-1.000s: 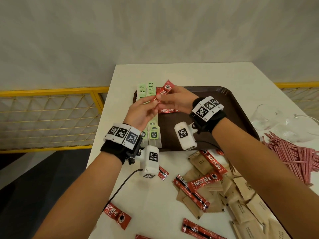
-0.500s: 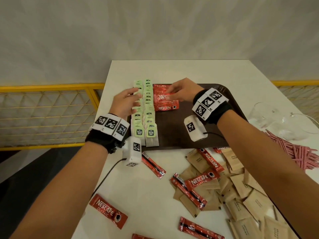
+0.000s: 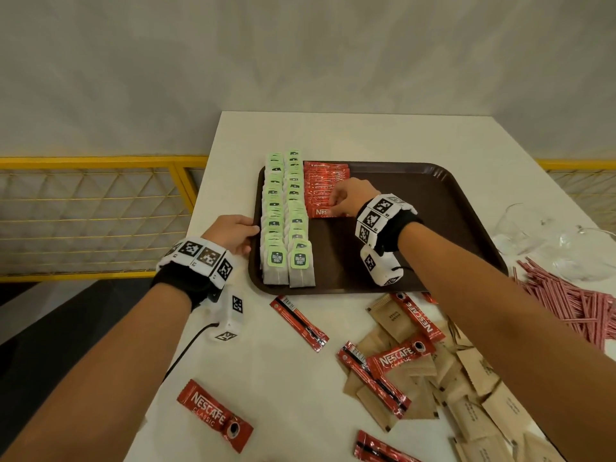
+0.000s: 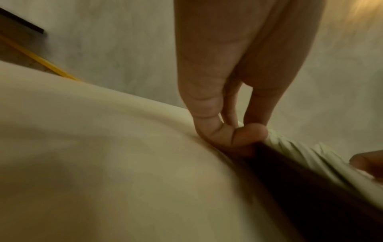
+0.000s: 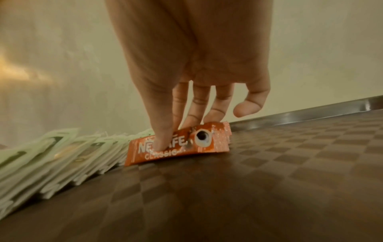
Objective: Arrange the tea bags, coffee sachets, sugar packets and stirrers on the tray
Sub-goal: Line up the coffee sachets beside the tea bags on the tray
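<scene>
A brown tray [image 3: 433,201] lies on the white table. Two rows of green tea bags [image 3: 286,228] fill its left side, with a stack of red coffee sachets [image 3: 321,185] beside them. My right hand [image 3: 346,198] is at the front of that stack. In the right wrist view the right hand [image 5: 172,131] pinches the front coffee sachet [image 5: 207,144], thumb on its face and fingers behind its top edge. My left hand [image 3: 233,231] is at the tray's left rim. Its fingertips [image 4: 228,135] curl against the rim [image 4: 279,172], the thumb near the tea bags [image 4: 311,155].
Loose coffee sachets [image 3: 216,415] and brown sugar packets [image 3: 466,378] are scattered on the near table. Pink stirrers [image 3: 573,301] are heaped at the right, next to clear glasses [image 3: 520,228]. A yellow railing [image 3: 100,161] runs beyond the table's left edge.
A second ago both hands held a sachet above the tray. The right hand has since laid it on the stack. The left hand has moved off the tea bags to the tray's left rim.
</scene>
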`<state>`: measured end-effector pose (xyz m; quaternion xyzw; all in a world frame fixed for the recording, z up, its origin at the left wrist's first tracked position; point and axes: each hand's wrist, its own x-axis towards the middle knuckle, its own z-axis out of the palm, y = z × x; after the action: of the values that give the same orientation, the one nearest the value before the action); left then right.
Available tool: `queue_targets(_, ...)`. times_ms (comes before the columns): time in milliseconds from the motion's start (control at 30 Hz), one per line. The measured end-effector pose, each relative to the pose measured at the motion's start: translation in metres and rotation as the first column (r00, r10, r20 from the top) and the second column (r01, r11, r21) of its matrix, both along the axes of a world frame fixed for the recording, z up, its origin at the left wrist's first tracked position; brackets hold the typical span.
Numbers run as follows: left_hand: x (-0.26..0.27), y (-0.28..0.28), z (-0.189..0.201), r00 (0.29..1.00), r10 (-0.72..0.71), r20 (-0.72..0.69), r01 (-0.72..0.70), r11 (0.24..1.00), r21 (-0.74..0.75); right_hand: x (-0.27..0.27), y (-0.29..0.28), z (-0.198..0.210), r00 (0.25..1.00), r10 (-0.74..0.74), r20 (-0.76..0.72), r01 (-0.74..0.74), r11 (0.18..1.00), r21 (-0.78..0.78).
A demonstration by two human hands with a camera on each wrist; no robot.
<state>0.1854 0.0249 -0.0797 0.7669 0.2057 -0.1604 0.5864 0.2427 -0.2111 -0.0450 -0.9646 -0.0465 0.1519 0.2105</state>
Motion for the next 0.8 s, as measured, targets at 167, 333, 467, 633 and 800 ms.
queue_targets(167, -0.001, -0.001, 0.0, 0.999, 0.033, -0.017, -0.034, 0.998, -0.046, -0.001, 0.003, -0.002, 0.999, 0.019, 0.047, -0.017, 0.999, -0.039)
queue_targets(333, 0.0, -0.003, 0.001, 0.999, 0.03, -0.044, -0.032, 0.999, -0.029, -0.003, 0.004, -0.004, 0.997, 0.03, 0.067, -0.026, 0.998, -0.061)
queue_targets(467, 0.001, -0.002, 0.0, 0.998, 0.036, -0.049, -0.036, 0.999, 0.001, -0.002, 0.002, -0.005, 0.997, 0.025, 0.078, -0.021, 0.998, -0.053)
queue_targets(633, -0.004, -0.001, 0.012, 0.999, 0.035, -0.024, -0.034, 0.998, 0.052, -0.001, -0.001, -0.002, 0.995, 0.008, 0.101, -0.007, 1.0, -0.013)
queue_targets(800, -0.019, -0.009, 0.044, 0.953, -0.072, 0.294, -0.048, 0.923, 0.381, -0.014, -0.006, 0.017, 0.984, -0.035, 0.177, 0.007, 0.988, 0.154)
